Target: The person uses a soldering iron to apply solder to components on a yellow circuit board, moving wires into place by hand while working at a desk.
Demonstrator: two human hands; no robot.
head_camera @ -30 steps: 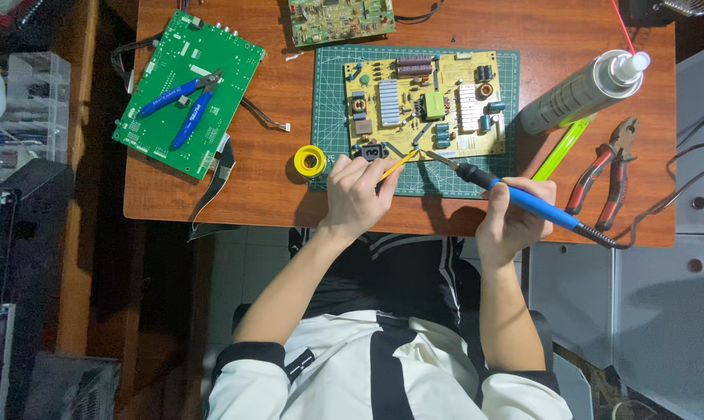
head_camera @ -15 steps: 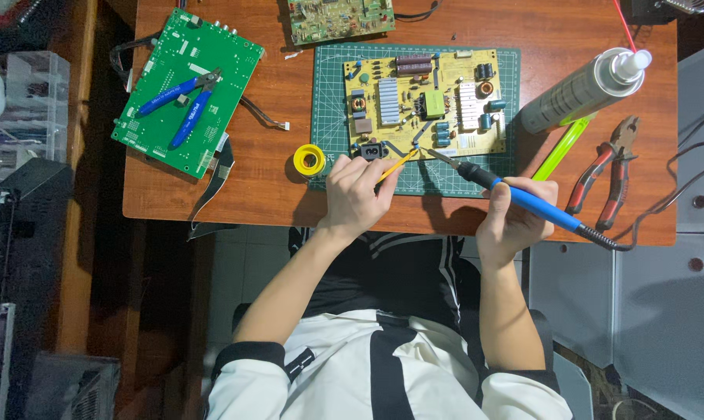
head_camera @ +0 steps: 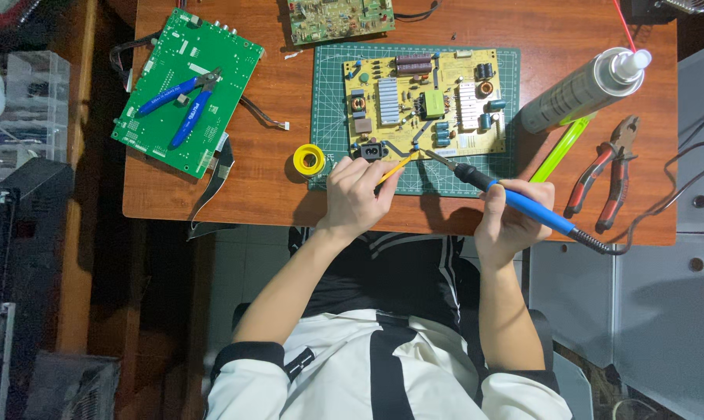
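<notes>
Two hands work at the yellow circuit board (head_camera: 422, 101) on the green mat (head_camera: 330, 117): the left hand (head_camera: 356, 194) pinches a thin yellow tool (head_camera: 394, 167), the right hand (head_camera: 511, 218) grips the blue soldering iron (head_camera: 515, 204), tip touching the board's near edge.

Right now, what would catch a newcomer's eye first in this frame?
The yellow circuit board on the green cutting mat at the desk's centre draws the eye first. The right hand holds a blue soldering iron with its tip at the board's near edge, while the left hand brings a thin yellow tool to the same spot. To the left lies a green circuit board with blue cutters resting on it.
</notes>
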